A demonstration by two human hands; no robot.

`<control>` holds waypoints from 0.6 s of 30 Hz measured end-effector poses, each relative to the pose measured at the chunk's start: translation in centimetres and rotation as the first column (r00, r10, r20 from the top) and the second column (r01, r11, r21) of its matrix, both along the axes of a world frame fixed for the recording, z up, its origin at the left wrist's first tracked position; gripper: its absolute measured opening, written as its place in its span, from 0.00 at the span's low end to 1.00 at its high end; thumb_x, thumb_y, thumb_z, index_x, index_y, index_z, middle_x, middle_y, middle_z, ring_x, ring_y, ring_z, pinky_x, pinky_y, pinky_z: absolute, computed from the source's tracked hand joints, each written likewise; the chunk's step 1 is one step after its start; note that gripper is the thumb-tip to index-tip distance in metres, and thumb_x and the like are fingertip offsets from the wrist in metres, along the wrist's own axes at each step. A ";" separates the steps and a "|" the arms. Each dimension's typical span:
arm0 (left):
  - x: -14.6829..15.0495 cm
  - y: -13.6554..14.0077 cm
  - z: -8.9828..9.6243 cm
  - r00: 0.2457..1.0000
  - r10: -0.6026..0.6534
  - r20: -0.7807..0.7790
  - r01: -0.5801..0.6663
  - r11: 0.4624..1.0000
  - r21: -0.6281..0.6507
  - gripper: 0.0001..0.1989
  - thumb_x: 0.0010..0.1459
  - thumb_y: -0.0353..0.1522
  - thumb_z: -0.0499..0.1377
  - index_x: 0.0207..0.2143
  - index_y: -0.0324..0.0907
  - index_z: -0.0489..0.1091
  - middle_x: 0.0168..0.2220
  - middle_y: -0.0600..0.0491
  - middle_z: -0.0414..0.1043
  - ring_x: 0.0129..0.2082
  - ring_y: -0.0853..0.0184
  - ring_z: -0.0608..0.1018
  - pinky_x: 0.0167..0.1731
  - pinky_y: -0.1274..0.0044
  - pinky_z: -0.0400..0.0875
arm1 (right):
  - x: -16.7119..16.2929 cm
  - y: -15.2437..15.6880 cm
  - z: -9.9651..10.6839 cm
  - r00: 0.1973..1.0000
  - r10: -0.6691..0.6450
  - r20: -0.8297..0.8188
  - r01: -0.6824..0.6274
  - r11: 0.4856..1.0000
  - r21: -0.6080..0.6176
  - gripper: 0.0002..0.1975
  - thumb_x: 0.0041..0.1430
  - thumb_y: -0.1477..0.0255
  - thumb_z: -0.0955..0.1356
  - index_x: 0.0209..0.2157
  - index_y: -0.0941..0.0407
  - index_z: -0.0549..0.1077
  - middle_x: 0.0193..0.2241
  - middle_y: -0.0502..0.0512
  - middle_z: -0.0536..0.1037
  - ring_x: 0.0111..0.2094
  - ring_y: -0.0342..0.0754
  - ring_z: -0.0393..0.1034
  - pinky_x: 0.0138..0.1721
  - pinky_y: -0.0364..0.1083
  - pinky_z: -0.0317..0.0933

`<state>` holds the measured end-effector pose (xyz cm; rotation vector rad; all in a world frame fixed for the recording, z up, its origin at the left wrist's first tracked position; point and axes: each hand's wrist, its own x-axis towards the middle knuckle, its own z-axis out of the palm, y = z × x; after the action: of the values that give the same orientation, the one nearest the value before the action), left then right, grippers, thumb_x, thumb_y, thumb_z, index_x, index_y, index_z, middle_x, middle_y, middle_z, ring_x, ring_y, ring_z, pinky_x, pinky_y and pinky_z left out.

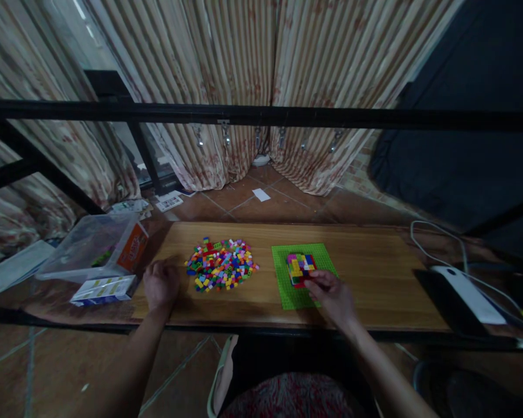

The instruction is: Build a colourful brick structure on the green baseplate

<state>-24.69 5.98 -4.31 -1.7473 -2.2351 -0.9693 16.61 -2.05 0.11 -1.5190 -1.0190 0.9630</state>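
Observation:
On the wooden board lies a green studded baseplate (290, 301), carrying a small block build (297, 268) of yellow, pink, blue, white and red toy bricks. My right hand (333, 296) is at the build's right front side, thumb and fingers pinched on a small toy brick mostly hidden by the fingertips. Left of the baseplate spreads a pile of loose toy bricks (222, 266) in many colours. My left hand (161, 284) rests closed at the board's left edge, beside the pile and apart from it; nothing shows in it.
A clear plastic bin (87, 244) with an orange label stands left of the board (375, 273), a small carton (104, 290) in front of it. At the right lie a white device (468, 293) and a white cable (440, 255). A black rail (261, 115) crosses before the curtains (226, 64).

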 end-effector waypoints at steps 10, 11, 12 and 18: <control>17.4 -5.2 2.6 0.764 -0.562 0.317 0.573 0.817 0.068 0.15 0.60 0.33 0.51 0.49 0.44 0.67 0.47 0.46 0.71 0.49 0.62 0.72 0.52 0.68 0.67 | 1.2 7.1 3.3 0.792 0.418 0.446 -0.412 0.904 -0.116 0.08 0.48 0.66 0.70 0.23 0.56 0.73 0.20 0.49 0.76 0.22 0.43 0.69 0.24 0.42 0.59; 19.7 -5.4 2.7 0.703 -0.585 0.405 0.625 0.780 0.042 0.15 0.60 0.32 0.51 0.49 0.44 0.66 0.46 0.47 0.71 0.47 0.63 0.74 0.50 0.70 0.69 | 1.0 7.8 3.3 0.749 0.455 0.481 -0.444 0.884 -0.145 0.06 0.48 0.67 0.70 0.23 0.55 0.73 0.20 0.48 0.76 0.21 0.43 0.68 0.24 0.42 0.59; 21.6 -5.5 2.7 0.643 -0.585 0.495 0.663 0.748 0.022 0.15 0.60 0.32 0.52 0.49 0.44 0.66 0.45 0.47 0.72 0.44 0.65 0.75 0.47 0.71 0.71 | 0.9 8.4 3.2 0.704 0.480 0.523 -0.467 0.868 -0.169 0.05 0.48 0.69 0.70 0.23 0.55 0.74 0.19 0.48 0.76 0.20 0.42 0.67 0.23 0.41 0.58; 27.0 -4.2 1.8 0.515 -0.459 0.724 0.714 0.697 -0.066 0.13 0.58 0.31 0.54 0.46 0.44 0.68 0.38 0.51 0.75 0.36 0.68 0.78 0.38 0.75 0.72 | 0.5 10.2 2.5 0.590 0.478 0.651 -0.474 0.857 -0.200 0.04 0.44 0.76 0.71 0.20 0.54 0.76 0.18 0.47 0.77 0.21 0.42 0.68 0.25 0.41 0.58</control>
<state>2.34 1.74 -2.55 -2.8649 -2.2742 -1.6241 17.09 8.18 2.57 -1.6763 -2.0553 0.7395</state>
